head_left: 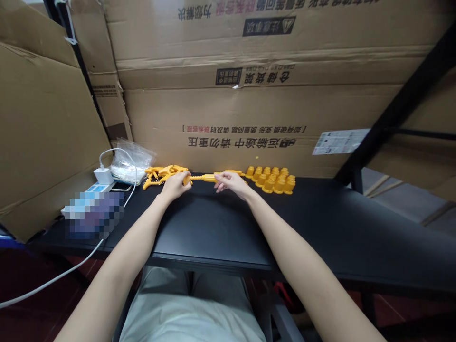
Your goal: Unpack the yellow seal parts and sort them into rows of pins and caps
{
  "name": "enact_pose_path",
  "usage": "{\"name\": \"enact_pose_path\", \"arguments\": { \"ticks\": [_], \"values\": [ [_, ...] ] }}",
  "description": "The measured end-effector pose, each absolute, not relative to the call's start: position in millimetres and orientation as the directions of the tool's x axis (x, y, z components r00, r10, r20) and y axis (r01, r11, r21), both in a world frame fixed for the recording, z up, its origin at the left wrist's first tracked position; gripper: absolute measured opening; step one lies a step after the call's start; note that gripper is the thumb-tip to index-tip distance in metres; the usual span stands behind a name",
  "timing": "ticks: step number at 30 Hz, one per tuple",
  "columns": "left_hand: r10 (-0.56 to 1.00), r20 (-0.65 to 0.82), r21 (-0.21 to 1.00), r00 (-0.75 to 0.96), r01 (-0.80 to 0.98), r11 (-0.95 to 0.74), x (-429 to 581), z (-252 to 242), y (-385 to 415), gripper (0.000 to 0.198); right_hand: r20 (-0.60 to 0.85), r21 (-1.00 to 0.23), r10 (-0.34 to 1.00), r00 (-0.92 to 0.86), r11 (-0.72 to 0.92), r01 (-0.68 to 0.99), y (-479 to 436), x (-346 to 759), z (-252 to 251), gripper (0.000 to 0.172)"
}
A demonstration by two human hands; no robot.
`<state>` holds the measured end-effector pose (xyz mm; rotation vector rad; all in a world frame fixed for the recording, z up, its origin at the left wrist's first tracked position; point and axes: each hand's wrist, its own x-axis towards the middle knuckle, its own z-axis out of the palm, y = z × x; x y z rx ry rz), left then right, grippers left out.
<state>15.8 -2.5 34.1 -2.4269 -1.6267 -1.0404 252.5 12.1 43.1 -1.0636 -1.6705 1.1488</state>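
Note:
Above the back part of the black table [210, 223], a yellow plastic piece with a ribbed, screw-like rod [209, 177] spans the space between my hands. My left hand [174, 185] is closed around its left end, where a rounded yellow part shows at the fingertips. The thicker right end is pinched by the thumb and fingers of my right hand [231, 184]. Just behind my left hand lies a heap of yellow curved plastic parts [156, 175]. Several yellow cup-shaped parts [274, 180] stand in rows to the right of my right hand. Behind that hand, more yellow pieces are partly hidden.
A white charger [103, 175] with its cable, a phone [121, 186], a clear plastic bag [130, 161] and a blurred-out item [94, 213] occupy the left side. Cardboard [228, 109] walls the back and left. A black metal post [392, 114] slants at the right.

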Motion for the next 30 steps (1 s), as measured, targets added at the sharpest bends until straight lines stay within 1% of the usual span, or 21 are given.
{"name": "enact_pose_path", "arguments": {
  "ticks": [4,7,9,11,12,14,17,19,20,23,26,30],
  "values": [
    [0.782,0.580,0.312,0.228,0.824,-0.473,18,34,-2,0.029,0.075,-0.962,0.980,-0.186,0.121,0.245,11,243,43,0.058],
    [0.773,0.594,0.305,0.225,0.826,-0.474,20,33,-2,0.028,0.033,-0.952,0.990,-0.134,0.072,0.296,12,240,43,0.065],
    [0.781,0.585,0.297,0.220,0.837,-0.459,21,32,-2,0.028,0.000,-0.948,0.991,-0.136,0.043,0.315,11,242,44,0.068],
    [0.792,0.574,0.286,0.209,0.855,-0.433,19,32,-1,0.028,-0.027,-0.952,0.984,-0.177,0.029,0.306,11,246,47,0.065],
    [0.797,0.570,0.280,0.201,0.864,-0.418,18,31,-1,0.028,-0.021,-0.956,0.977,-0.214,0.043,0.289,10,248,48,0.058],
    [0.801,0.567,0.269,0.191,0.877,-0.399,16,30,1,0.028,0.046,-0.965,0.957,-0.285,0.117,0.236,10,253,49,0.040],
    [0.793,0.576,0.257,0.199,0.877,-0.407,13,30,2,0.028,0.164,-0.957,0.934,-0.317,0.229,0.179,12,256,46,0.039],
    [0.777,0.590,0.253,0.219,0.864,-0.435,14,30,2,0.028,0.181,-0.954,0.936,-0.301,0.241,0.177,13,255,44,0.032],
    [0.767,0.599,0.252,0.230,0.855,-0.453,15,30,2,0.027,0.170,-0.956,0.942,-0.288,0.229,0.184,13,254,44,0.033],
    [0.744,0.618,0.252,0.255,0.832,-0.494,19,30,1,0.026,0.103,-0.959,0.974,-0.200,0.151,0.238,13,248,43,0.048],
    [0.742,0.618,0.255,0.261,0.826,-0.503,21,28,1,0.025,0.050,-0.950,0.993,-0.103,0.079,0.302,12,242,43,0.056],
    [0.759,0.604,0.291,0.242,0.820,-0.493,19,25,4,0.025,-0.011,-0.954,0.993,-0.121,0.026,0.298,14,243,44,0.062]
  ]
}}
